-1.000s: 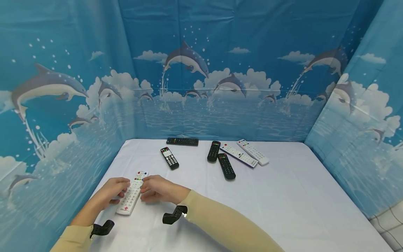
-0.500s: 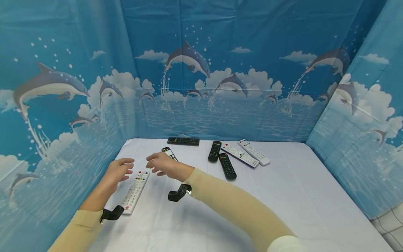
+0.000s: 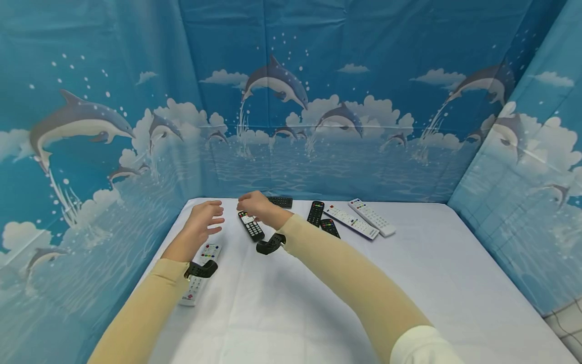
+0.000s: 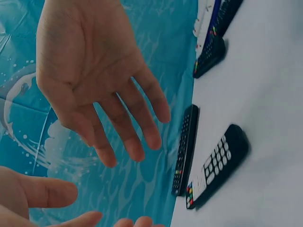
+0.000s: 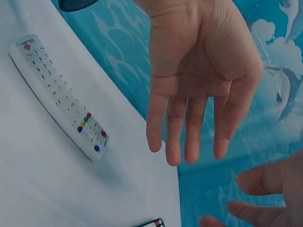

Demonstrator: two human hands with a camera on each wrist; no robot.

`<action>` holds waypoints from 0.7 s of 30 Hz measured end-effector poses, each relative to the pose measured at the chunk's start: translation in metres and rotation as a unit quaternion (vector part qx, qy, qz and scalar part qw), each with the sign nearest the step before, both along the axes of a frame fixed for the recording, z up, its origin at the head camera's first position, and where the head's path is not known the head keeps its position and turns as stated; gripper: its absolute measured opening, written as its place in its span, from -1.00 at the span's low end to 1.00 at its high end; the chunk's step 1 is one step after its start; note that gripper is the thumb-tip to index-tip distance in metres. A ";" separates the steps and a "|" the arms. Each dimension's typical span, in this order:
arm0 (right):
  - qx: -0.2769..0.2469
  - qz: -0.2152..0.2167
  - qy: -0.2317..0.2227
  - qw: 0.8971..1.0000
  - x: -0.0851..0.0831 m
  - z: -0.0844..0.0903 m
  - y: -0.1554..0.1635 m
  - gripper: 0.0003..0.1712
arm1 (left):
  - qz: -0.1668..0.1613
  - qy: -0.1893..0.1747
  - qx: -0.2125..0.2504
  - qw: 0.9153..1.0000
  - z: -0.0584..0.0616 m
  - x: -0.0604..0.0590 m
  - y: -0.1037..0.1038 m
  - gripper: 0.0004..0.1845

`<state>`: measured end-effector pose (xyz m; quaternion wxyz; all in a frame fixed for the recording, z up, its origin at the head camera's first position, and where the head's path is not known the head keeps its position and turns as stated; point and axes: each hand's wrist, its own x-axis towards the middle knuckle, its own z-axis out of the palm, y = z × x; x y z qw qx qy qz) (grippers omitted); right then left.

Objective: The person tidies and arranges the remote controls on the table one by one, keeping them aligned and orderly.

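Both hands hover above the white table (image 3: 318, 283), empty and with fingers loosely spread. My left hand (image 3: 205, 218) is above the far end of a white remote (image 3: 200, 275), which lies flat and passes under the left wrist. My right hand (image 3: 252, 203) is over the top of a black remote with a pale panel (image 3: 251, 226), just in front of a long black remote (image 3: 280, 201) by the back wall. The left wrist view shows the left hand's open palm (image 4: 94, 71) above these two black remotes (image 4: 218, 165). In the right wrist view, straight fingers (image 5: 189, 132) hang beside the white remote (image 5: 59, 94).
Further right at the back lie two black remotes (image 3: 316, 213) (image 3: 329, 227) and two white ones (image 3: 351, 222) (image 3: 371, 217). Blue dolphin-print curtains (image 3: 291, 126) wall the table on the left, back and right. Black wrist straps (image 3: 269, 246) sit on both arms.
Both hands let go of the white remote, rose, and moved toward the back of the table; the white remote stays lying where it was.
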<state>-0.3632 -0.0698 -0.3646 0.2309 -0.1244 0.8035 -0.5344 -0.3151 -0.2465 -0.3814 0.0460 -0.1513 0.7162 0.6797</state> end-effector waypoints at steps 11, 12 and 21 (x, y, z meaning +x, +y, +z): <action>-0.030 -0.111 -0.078 0.990 -0.036 -0.045 0.025 -0.57 | 0.052 -0.114 0.164 0.979 -0.036 -0.042 0.016 -0.36; -0.024 -0.121 -0.084 0.989 -0.044 -0.056 0.028 -0.59 | 0.049 -0.120 0.160 0.979 -0.040 -0.043 0.018 -0.37; 0.011 -0.185 -0.124 0.975 -0.048 -0.074 0.037 -0.52 | 0.059 -0.140 0.142 0.978 -0.062 -0.056 0.033 -0.32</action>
